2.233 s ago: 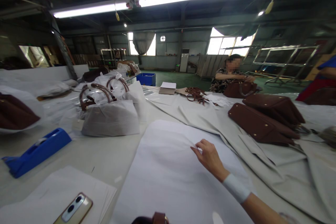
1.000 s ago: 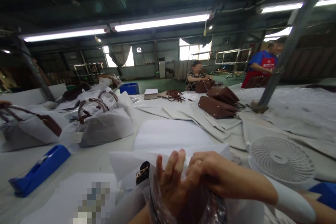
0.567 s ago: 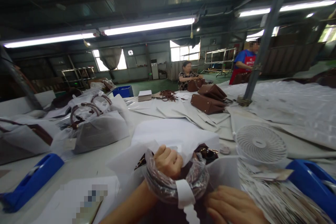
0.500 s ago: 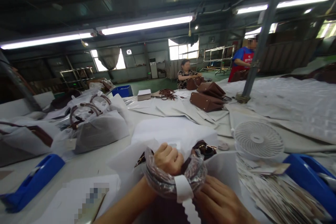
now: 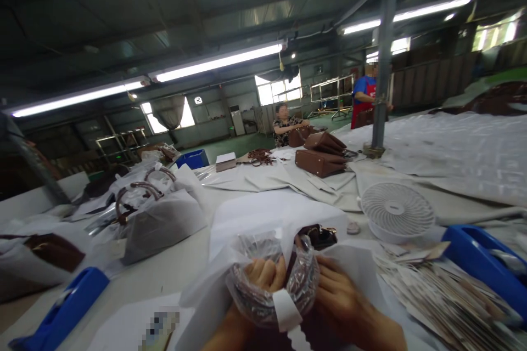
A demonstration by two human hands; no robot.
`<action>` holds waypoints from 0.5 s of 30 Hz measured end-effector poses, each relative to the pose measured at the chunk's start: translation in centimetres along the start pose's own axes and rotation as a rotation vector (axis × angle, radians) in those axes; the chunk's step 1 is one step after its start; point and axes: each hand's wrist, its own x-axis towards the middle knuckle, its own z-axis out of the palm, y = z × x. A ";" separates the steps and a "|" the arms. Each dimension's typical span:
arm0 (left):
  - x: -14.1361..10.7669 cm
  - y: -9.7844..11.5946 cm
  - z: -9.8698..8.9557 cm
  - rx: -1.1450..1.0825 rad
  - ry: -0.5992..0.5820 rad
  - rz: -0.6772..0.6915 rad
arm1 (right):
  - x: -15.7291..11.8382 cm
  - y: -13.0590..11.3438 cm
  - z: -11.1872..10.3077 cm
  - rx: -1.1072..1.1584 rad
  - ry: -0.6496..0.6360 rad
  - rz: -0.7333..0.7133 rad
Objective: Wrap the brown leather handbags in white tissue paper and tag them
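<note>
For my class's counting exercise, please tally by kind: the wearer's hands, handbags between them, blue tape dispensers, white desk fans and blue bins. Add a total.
Wearer's left hand and right hand: 2
Handbag: 1
Blue tape dispensers: 2
White desk fan: 1
Blue bin: 1
Total: 7

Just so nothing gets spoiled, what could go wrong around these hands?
Plastic on the handles might snag on the left hand inside their loop. The white sheet beside the right hand could crease. If the fan is running, which I can't tell, it might scatter the loose papers beside it.
</note>
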 end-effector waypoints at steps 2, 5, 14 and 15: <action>0.0 0.2 -0.1 -0.008 0.039 -0.023 | 1.1 0.0 -2.8 0.049 0.118 0.071; 0.6 0.5 -0.5 -0.033 0.096 -0.046 | 3.9 1.3 -6.1 0.083 0.224 0.190; 0.2 0.5 1.8 0.025 0.192 -0.120 | 14.0 8.8 -2.8 0.041 -0.726 0.126; 0.1 0.4 2.0 0.029 0.161 -0.111 | 14.3 9.2 -2.4 0.009 -0.805 0.141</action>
